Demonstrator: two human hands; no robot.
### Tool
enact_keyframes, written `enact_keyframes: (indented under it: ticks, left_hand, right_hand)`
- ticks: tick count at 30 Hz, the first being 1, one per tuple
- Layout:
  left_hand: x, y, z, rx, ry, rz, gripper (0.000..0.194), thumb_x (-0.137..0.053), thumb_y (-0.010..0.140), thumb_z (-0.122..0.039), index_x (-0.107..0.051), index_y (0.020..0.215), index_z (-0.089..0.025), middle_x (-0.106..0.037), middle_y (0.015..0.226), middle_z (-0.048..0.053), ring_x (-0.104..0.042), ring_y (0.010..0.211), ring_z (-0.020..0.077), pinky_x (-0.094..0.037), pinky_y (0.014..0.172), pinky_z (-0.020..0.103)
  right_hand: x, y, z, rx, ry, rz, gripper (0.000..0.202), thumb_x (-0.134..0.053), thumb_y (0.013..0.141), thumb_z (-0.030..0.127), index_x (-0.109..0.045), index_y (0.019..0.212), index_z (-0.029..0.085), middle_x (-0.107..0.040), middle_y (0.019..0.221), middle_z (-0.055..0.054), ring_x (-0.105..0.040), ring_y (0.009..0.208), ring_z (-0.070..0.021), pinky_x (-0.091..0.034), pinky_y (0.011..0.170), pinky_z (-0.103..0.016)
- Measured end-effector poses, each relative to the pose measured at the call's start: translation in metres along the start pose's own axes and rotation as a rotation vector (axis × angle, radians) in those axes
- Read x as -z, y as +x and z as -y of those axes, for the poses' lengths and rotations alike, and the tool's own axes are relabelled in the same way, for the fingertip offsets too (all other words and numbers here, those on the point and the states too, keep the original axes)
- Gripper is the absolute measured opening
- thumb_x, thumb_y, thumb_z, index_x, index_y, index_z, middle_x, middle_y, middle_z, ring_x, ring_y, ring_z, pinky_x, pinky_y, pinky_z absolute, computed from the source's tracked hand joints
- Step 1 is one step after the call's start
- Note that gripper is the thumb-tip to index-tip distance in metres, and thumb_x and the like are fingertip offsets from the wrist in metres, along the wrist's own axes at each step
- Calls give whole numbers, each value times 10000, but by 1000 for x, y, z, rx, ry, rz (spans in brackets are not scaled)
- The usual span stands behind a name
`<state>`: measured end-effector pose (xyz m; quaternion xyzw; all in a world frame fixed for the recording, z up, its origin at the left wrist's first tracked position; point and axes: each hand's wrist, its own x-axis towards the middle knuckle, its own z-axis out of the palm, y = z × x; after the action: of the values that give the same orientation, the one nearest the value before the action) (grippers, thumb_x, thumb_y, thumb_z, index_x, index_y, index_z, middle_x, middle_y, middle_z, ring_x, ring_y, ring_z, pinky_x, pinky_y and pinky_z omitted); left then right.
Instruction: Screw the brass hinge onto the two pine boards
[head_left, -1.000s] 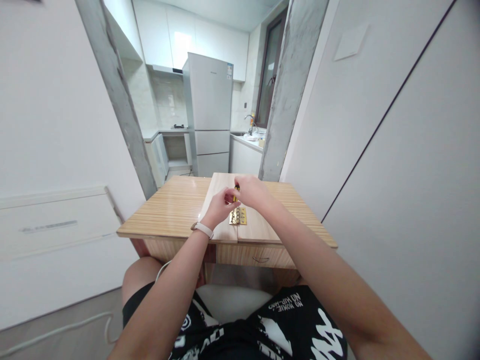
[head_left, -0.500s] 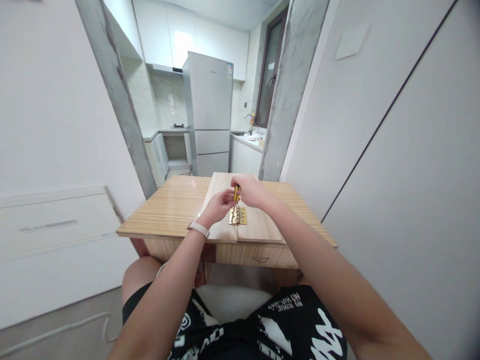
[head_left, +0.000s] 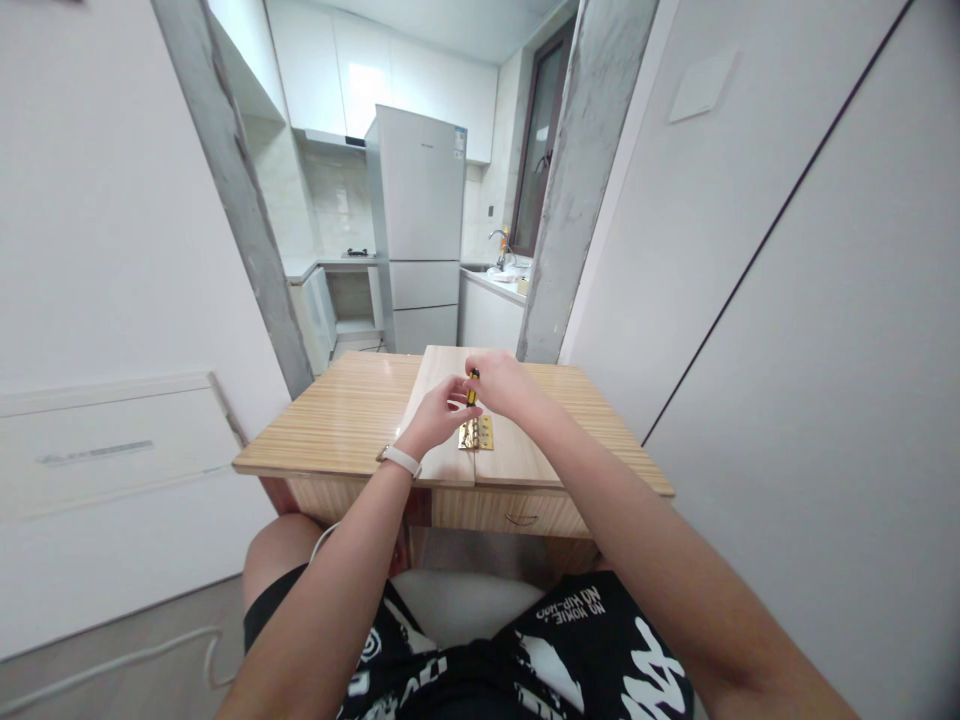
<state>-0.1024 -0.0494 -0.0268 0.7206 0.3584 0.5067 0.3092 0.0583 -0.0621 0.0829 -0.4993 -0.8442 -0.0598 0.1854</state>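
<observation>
A screwdriver point(head_left: 472, 393) with a yellow and black handle stands roughly upright above a brass hinge point(head_left: 486, 433). From above, my right hand point(head_left: 499, 382) grips the top of its handle. My left hand point(head_left: 439, 412), with a pale watch band at the wrist, has its thumb and fingers closed around the lower part of the screwdriver. The tip is hidden by the left fingers. Under it, the hinge lies opened flat across the seam between two pale wooden boards point(head_left: 517, 462), near their front edge. Several holes show in its right leaf.
The boards rest on a striped wooden table point(head_left: 341, 410) with a drawer point(head_left: 521, 515) facing my knees. White walls stand close on both sides. Beyond the table are a fridge point(head_left: 424, 200) and a sink counter point(head_left: 491, 300). A white cable point(head_left: 112, 660) lies on the floor at left.
The screwdriver has turned a little more upright between my hands. My right fingers have shifted slightly on its handle, and my left hand has moved slightly towards the hinge.
</observation>
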Motion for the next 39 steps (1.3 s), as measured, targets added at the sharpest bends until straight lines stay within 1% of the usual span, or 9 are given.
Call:
enact_keyframes:
  ticks: [4,9,12,15,17,22,29,35,39]
  left_hand:
    - [5,2,-1,25,-191,119,353,-746,881,-227,-628,1213,-210,-770,1044,82,-741,1036,215,-563,871,338]
    - [4,3,1,14,-169,108,273,-738,878,-223,-673,1141,-195,-775,1009,75,-747,969,201,-567,879,342]
    - [3,1,1,22,-82,32,228,-788,843,-265,-672,1026,-193,-747,952,49,-719,886,182,-564,791,308]
    - [0,1,0,6,-1,-35,223,-811,828,-303,-643,927,-195,-710,896,22,-671,819,157,-545,731,278]
    - [-1,1,1,-6,30,-49,228,-812,825,-309,-636,922,-200,-706,896,13,-653,803,147,-536,718,267]
    - [4,-4,14,35,101,76,296,-818,797,-280,-667,1043,-213,-739,1021,44,-689,875,172,-544,747,288]
    - [-2,-21,33,75,240,257,247,-701,787,-121,-677,1015,-213,-769,958,39,-719,874,201,-550,773,314]
    - [-10,-24,38,78,283,243,253,-679,815,-108,-698,1043,-216,-752,861,25,-717,817,204,-539,764,311]
    - [-7,-24,40,51,328,220,230,-699,819,-133,-713,1031,-219,-746,850,26,-705,806,203,-531,762,311]
  right_hand:
    - [2,0,-4,37,61,43,108,-671,930,149,-752,978,203,-783,1010,-84,-687,951,-218,-433,789,-282]
    - [5,-3,-5,54,115,59,222,-668,902,92,-718,1089,201,-781,1059,-77,-681,962,-206,-424,766,-265]
    - [3,-5,-3,15,142,18,248,-714,916,190,-680,1162,192,-773,1129,-94,-680,979,-206,-436,789,-266]
    - [-1,-9,-1,-47,108,24,239,-731,936,330,-673,1125,195,-775,1052,-94,-683,923,-216,-427,753,-277]
    - [-4,-11,1,-55,80,52,183,-697,963,340,-679,1087,207,-775,989,-82,-685,897,-216,-410,728,-279]
    - [-7,-14,4,-38,75,69,164,-649,986,272,-679,1134,209,-785,1028,-93,-699,930,-224,-407,728,-288]
    - [-3,-16,5,-74,103,97,414,-652,948,148,-592,1353,212,-782,1095,-113,-711,978,-246,-438,754,-293]
    - [1,-21,1,-45,172,95,429,-673,918,98,-599,1320,226,-770,1043,-78,-697,925,-219,-431,729,-272]
    - [16,-23,-7,-23,261,2,302,-651,922,90,-657,1185,238,-763,1043,-50,-683,925,-192,-451,789,-272]
